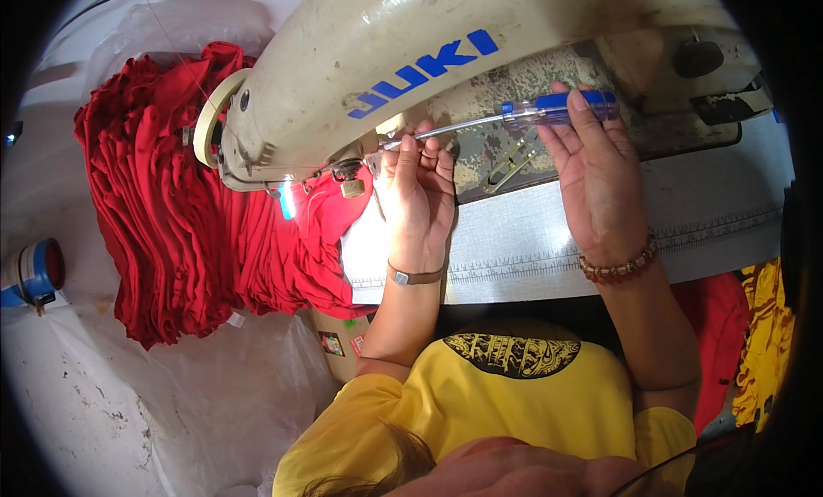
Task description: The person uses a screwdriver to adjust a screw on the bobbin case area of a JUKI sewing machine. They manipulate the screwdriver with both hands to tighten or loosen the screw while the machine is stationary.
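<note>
A screwdriver with a clear and blue handle lies nearly level under the arm of a cream sewing machine. My right hand grips its handle between thumb and fingers, palm turned up. Around the shaft near the tip, the thumb and fingers of my left hand are closed, right beside the machine's needle end. The tip itself is hidden there by my fingers and the machine parts. Close to the left hand, red fabric lies below the lit machine head.
A thick stack of gathered red cloth spreads to the left. A printed ruler strip runs along the table's front edge. A blue cylindrical container sits at far left, and yellow cloth hangs at the right.
</note>
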Demonstrator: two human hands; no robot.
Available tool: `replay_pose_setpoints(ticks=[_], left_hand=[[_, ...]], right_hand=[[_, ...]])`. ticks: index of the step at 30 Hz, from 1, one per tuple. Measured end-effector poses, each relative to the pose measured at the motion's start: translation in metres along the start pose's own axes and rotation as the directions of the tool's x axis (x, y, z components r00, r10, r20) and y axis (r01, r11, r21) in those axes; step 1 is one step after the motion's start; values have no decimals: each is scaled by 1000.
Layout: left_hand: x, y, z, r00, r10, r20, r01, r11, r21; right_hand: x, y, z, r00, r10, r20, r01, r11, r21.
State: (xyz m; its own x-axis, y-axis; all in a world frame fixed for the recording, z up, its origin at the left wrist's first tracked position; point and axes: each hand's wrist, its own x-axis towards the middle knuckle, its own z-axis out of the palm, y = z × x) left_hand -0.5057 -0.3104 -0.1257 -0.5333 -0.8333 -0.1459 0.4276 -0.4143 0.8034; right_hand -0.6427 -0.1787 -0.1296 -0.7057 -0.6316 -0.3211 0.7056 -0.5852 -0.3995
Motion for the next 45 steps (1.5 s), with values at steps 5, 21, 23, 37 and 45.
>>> replay_pose_setpoints(ticks=[5, 21, 23, 37, 45], left_hand=[[0, 1, -1, 1000, 4, -5, -4, 1000, 1], [2, 1, -2, 999, -36, -9, 34, 989, -145], [0, 0, -1, 999, -43, -21, 40, 990, -139], [-2, -5, -1, 1000, 5, -30, -11, 981, -195], [3, -3, -1, 1000, 21, 1, -20, 992, -123]], right_hand=[[0, 0, 1, 1000, 8, 2, -8, 1000, -30], [7, 4, 3, 989, -127, 81, 143, 961, -235], [6, 4, 2, 990, -115, 84, 132, 961, -241], [15, 4, 13, 985, -99, -142, 32, 908, -418], [14, 2, 10, 998, -64, -19, 53, 928, -368]])
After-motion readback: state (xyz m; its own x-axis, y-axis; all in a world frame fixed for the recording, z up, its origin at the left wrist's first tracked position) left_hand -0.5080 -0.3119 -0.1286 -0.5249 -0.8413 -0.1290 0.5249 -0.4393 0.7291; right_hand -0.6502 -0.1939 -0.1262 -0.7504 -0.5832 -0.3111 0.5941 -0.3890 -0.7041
